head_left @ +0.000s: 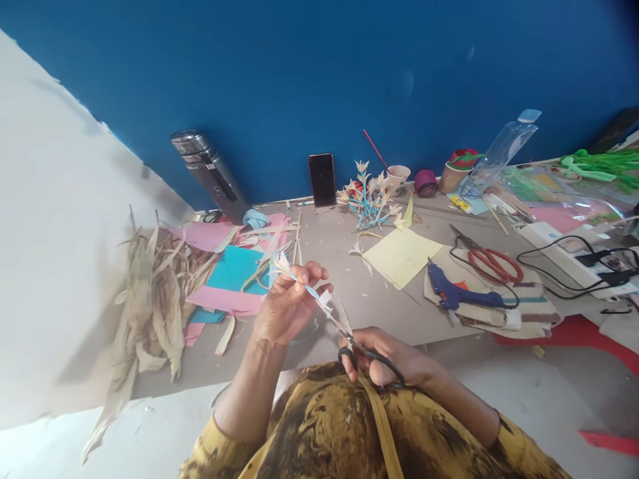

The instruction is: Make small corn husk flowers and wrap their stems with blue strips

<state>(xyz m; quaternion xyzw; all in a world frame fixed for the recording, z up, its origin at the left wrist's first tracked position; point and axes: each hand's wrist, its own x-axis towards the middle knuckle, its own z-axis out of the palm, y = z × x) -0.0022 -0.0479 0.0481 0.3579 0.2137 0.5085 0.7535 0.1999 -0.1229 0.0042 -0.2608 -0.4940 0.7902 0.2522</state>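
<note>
Blue wrapping covers part of the stem of a small pale flower point(281, 264), which sits at the centre of the frame, pinched between the thumb and fingers of the left hand point(282, 305). Lower and to the right, the right hand point(407, 356) grips black-handled scissors point(351, 341) by their loops — the blades stand apart, near the stem's lower end (whether they touch it, I cannot tell). More flowers point(370, 203) stand bunched at upper centre, just behind yellow paper point(403, 256). At right, a blue glue gun point(456, 289) lies on a folded cloth point(536, 305); dry husks point(160, 299) hang over the table edge at left.
</note>
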